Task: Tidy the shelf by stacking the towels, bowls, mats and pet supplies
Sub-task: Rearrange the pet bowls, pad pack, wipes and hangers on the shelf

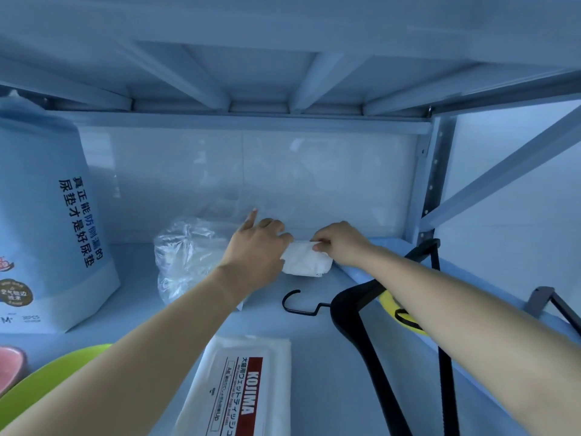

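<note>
In the head view, at the back of the shelf (317, 366), our left hand (257, 243) curls round the small white towel (306, 262) with its index finger straight, our right hand (339, 243) pinches its top edge, and a slack pinch may let it unfold.

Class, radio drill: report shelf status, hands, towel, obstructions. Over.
Left hand and right hand both grip small white towel, back of shelf. Clear plastic bag alongside left; black hanger in front.

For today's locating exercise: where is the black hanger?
In the head view the black hanger lies on the shelf, right of centre, its hook between the folded white towel and the KOJIMA wipes pack.
</note>
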Motion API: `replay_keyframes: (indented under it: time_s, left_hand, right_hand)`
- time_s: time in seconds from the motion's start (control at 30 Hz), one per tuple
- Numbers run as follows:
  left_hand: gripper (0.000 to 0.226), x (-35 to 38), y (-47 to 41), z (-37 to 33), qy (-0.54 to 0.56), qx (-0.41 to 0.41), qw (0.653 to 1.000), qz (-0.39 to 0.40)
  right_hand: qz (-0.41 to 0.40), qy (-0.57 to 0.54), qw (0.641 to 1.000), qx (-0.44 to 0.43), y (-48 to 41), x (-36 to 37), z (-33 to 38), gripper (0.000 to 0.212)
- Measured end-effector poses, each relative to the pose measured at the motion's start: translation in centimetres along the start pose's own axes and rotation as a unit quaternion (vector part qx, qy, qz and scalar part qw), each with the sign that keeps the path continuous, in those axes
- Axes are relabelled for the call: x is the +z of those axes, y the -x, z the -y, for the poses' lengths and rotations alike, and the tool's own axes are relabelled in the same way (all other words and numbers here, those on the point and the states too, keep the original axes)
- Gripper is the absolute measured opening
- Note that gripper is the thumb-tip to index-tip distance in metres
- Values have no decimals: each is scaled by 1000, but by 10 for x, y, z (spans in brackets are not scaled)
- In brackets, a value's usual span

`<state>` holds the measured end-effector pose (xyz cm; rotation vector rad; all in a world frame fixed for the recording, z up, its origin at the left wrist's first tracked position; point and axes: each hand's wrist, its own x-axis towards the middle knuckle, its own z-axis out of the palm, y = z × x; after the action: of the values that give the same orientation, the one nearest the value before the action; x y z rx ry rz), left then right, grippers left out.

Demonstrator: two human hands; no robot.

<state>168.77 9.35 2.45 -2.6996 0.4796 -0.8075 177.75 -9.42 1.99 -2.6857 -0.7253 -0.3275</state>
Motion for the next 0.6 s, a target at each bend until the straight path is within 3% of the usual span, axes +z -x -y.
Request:
replay_keyframes:
  time_s: [0.23, 0.37, 0.6]
  left_hand:
    - [73, 0, -25, -21, 69, -1, 996, 60]
    - [58, -2, -35, -20, 118, -20, 991, 65]
    - [44, -9, -57, -10, 219, -36, 975, -31]
  right_hand:
    - [-6, -72, 997, 0, 11, -32, 3, 15]
    - [-34, -106, 994, 6, 14, -39, 0, 13]
    - [-153, -156, 976, 10, 12, -61, -6, 19]
